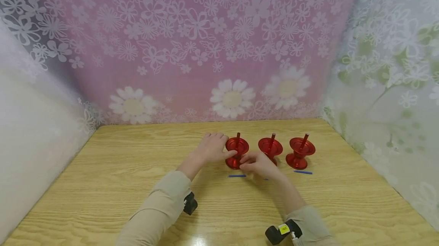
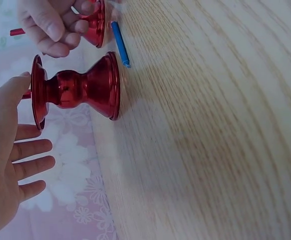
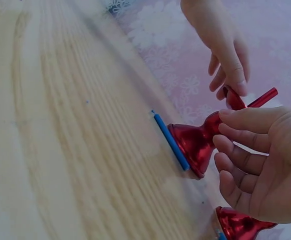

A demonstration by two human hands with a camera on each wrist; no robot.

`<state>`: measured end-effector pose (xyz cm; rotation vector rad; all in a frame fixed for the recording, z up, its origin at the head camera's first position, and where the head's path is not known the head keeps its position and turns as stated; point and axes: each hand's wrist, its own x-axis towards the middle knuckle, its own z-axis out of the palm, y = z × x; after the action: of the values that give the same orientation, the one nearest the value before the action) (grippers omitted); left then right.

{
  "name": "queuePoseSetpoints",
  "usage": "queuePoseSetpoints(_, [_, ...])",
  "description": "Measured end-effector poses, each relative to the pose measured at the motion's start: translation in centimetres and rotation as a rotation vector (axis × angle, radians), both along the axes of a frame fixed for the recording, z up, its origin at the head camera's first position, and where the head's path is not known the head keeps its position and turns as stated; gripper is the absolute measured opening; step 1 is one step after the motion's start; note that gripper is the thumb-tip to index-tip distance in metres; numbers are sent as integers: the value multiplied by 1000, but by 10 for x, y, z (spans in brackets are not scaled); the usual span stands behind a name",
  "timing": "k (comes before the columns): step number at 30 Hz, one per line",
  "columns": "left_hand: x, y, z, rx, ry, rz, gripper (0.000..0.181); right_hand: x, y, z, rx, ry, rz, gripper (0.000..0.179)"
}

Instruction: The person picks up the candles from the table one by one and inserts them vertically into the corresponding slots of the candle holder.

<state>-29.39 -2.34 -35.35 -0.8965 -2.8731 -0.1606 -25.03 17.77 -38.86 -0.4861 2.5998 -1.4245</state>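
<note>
My left hand [image 1: 212, 147] is at the dish of the leftmost red candle holder [image 1: 234, 163], its thumb touching the rim and the other fingers spread, nearly straight. This shiny holder [image 2: 70, 89] stands upright, a thin red stick [image 1: 238, 139] rising from its dish. My right hand [image 1: 262, 168] hovers close to the same holder's right side, fingers loosely bent and nothing seen in them. Whether it touches the holder I cannot tell. A slim blue stick [image 3: 170, 141], like a small candle, lies before the holder's base.
Two similar red holders stand to the right, the middle one [image 1: 271, 146] partly behind my right hand and the far one [image 1: 299, 158]. Another blue stick [image 1: 303, 172] lies before the far holder. Patterned cloth walls enclose the wooden table [image 1: 137, 154].
</note>
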Motion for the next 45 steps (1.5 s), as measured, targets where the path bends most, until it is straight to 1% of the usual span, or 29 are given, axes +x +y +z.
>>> queuePoseSetpoints(7, [0,1,0,-15,24,-18,58,-4,-3,-10,-20,-6,20,24])
queuePoseSetpoints(12, [1,2,0,-31,48,-33,59,-5,-4,-13,-14,-1,24,25])
queuePoseSetpoints(17, [2,2,1,-37,61,-33,57,-4,-5,-13,-2,-7,33,22])
queuePoseSetpoints(25, [2,1,3,-54,99,-54,54,-3,-10,-17,53,0,27,23])
queuePoseSetpoints(32, [3,2,4,-77,93,-51,57,1,-16,-19,156,22,-41,13])
queuePoseSetpoints(40, [3,3,4,-110,95,-46,59,4,-20,-17,213,50,-57,8])
queuePoseSetpoints(45, [3,2,5,-109,110,-43,59,4,-21,-15,248,47,-76,6])
